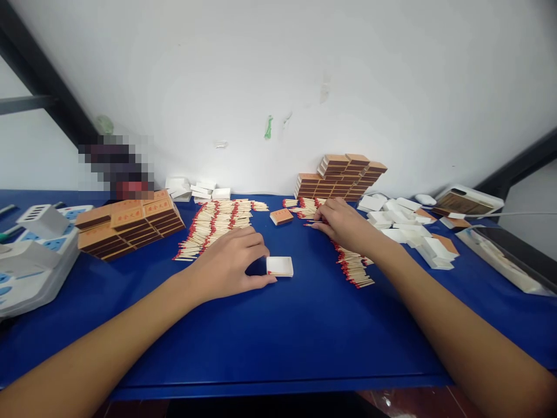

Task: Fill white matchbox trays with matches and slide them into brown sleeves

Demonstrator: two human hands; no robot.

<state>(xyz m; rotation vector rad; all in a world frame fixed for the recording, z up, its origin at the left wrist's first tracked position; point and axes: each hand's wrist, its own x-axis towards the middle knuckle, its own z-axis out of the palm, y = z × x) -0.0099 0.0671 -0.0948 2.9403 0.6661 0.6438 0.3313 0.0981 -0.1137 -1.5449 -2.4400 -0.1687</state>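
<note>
The tray (285, 265), white and open-topped, lies flat on the blue counter (282, 337) with a few matches along its near wall. The left hand's (230, 261) grip is parted to the tray's width and holds its left end. Beyond and right of the tray, the right hand (337, 222) is pinched on matches (310, 223), partly covering the right-hand row. One box (281, 216) lies beyond the tray; spare trays (404, 223) lie right. Left of it, a stack (130, 226) bears red characters reading "安全火…".
</note>
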